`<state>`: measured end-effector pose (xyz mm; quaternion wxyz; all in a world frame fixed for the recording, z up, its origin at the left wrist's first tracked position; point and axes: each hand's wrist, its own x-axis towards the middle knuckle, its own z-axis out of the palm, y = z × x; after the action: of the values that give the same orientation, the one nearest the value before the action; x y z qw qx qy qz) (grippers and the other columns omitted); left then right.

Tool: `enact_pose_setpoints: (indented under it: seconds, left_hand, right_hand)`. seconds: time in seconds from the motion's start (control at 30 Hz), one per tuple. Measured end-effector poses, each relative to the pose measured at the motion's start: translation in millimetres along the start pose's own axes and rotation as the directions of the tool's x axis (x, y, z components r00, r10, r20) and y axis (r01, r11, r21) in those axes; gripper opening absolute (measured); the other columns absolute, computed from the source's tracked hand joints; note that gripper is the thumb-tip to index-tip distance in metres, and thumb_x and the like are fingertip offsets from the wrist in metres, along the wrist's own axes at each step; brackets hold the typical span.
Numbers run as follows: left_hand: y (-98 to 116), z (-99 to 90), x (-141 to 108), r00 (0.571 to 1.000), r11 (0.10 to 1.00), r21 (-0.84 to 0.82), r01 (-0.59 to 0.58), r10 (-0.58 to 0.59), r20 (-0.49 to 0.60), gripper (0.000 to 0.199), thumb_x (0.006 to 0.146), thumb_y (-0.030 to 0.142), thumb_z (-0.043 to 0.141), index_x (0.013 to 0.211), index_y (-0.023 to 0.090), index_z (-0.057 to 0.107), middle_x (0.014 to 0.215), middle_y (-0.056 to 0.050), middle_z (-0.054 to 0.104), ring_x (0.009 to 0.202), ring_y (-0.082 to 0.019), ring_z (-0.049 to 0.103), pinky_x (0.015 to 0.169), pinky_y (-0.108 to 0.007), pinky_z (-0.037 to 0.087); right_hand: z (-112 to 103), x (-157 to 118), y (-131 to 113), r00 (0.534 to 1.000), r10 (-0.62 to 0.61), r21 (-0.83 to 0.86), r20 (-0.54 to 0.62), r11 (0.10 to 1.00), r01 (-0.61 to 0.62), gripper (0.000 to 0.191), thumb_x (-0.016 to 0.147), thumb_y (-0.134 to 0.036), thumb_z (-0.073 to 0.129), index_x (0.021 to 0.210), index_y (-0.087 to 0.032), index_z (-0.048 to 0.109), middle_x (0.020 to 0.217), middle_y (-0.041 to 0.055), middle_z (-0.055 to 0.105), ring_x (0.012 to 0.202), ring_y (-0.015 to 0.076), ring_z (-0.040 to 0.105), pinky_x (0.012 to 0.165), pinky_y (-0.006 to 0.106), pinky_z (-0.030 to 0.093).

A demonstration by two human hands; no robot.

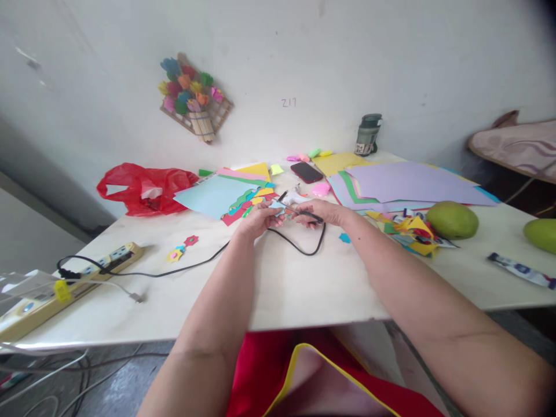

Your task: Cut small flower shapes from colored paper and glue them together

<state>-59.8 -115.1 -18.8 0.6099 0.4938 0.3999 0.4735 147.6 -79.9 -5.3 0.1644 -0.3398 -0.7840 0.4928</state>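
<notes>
Between the fingers of my left hand [259, 218] is a small piece of light blue paper [277, 205]. My right hand [320, 212] is closed round the dark handles of a pair of scissors [290, 207], whose blades point left at the paper. Just beyond my hands lies a white glue gun [295, 196]. Its black cord [304, 253] loops on the table below my hands. Cut colored paper shapes [249, 202] lie left of my hands. A blue paper scrap [344, 238] rests below my right wrist.
On the left are a power strip [108, 259], paper flowers [176, 253] and a red plastic bag [143, 188]. Behind are a phone [306, 172] and a bottle [368, 136]. Colored sheets [412, 182], paper scraps [412, 229], a green mango [452, 220] and a tube [521, 271] lie right.
</notes>
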Motion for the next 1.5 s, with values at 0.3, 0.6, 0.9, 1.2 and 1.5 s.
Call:
enact_pose_setpoints:
  seconds: [0.3, 0.6, 0.9, 1.2, 1.5]
  left_hand:
    - [-0.5, -0.5, 1.0, 1.000, 1.000, 0.001, 0.009, -0.009, -0.013, 0.013, 0.069, 0.015, 0.068, 0.075, 0.011, 0.058, 0.060, -0.003, 0.064, 0.044, -0.009, 0.059, 0.043, -0.017, 0.046]
    - [-0.1, 0.3, 0.9, 0.999, 1.000, 0.003, 0.001, -0.001, -0.033, 0.013, 0.070, 0.016, 0.068, 0.076, 0.009, 0.058, 0.059, -0.003, 0.065, 0.045, -0.009, 0.059, 0.044, -0.017, 0.046]
    - [0.2, 1.7, 0.3, 0.998, 1.000, -0.010, -0.007, 0.006, -0.056, 0.007, 0.071, 0.013, 0.064, 0.074, 0.009, 0.058, 0.058, -0.003, 0.065, 0.044, -0.010, 0.059, 0.043, -0.017, 0.046]
    - [-1.6, -0.1, 1.3, 0.999, 1.000, -0.019, -0.017, 0.016, -0.050, 0.006, 0.070, 0.013, 0.064, 0.072, 0.008, 0.061, 0.059, -0.004, 0.065, 0.044, -0.010, 0.059, 0.043, -0.018, 0.046]
    - [-0.2, 0.7, 0.4, 0.998, 1.000, -0.010, -0.003, 0.003, -0.064, 0.007, 0.070, 0.014, 0.066, 0.072, 0.009, 0.060, 0.058, -0.003, 0.065, 0.045, -0.010, 0.059, 0.044, -0.018, 0.046]
  right_hand:
    - [-1.4, 2.2, 5.1, 1.000, -0.019, 0.000, 0.002, 1.000, 0.019, 0.020, 0.080, -0.028, 0.067, 0.095, -0.015, 0.064, 0.056, -0.0044, 0.054, 0.045, 0.0053, 0.048, 0.041, 0.015, 0.038]
    - [0.3, 1.8, 2.9, 1.000, 0.001, 0.008, -0.008, 1.000, -0.001, 0.017, 0.081, -0.026, 0.066, 0.093, -0.014, 0.064, 0.055, -0.0034, 0.056, 0.042, 0.0051, 0.048, 0.039, 0.015, 0.037]
    - [0.6, 3.4, 4.5, 1.000, -0.010, -0.009, -0.001, 1.000, 0.010, 0.013, 0.083, -0.027, 0.063, 0.088, -0.014, 0.062, 0.056, -0.0037, 0.054, 0.042, 0.0052, 0.046, 0.039, 0.016, 0.034]
    - [1.7, 2.2, 2.6, 1.000, -0.009, -0.029, -0.006, 1.000, 0.009, 0.015, 0.082, -0.029, 0.063, 0.088, -0.015, 0.061, 0.056, -0.0034, 0.054, 0.042, 0.0055, 0.046, 0.038, 0.017, 0.032]
    - [2.2, 3.4, 4.7, 1.000, -0.014, -0.040, 0.009, 0.999, 0.014, 0.017, 0.083, -0.032, 0.060, 0.087, -0.016, 0.059, 0.056, -0.0035, 0.055, 0.041, 0.0053, 0.045, 0.037, 0.017, 0.029]
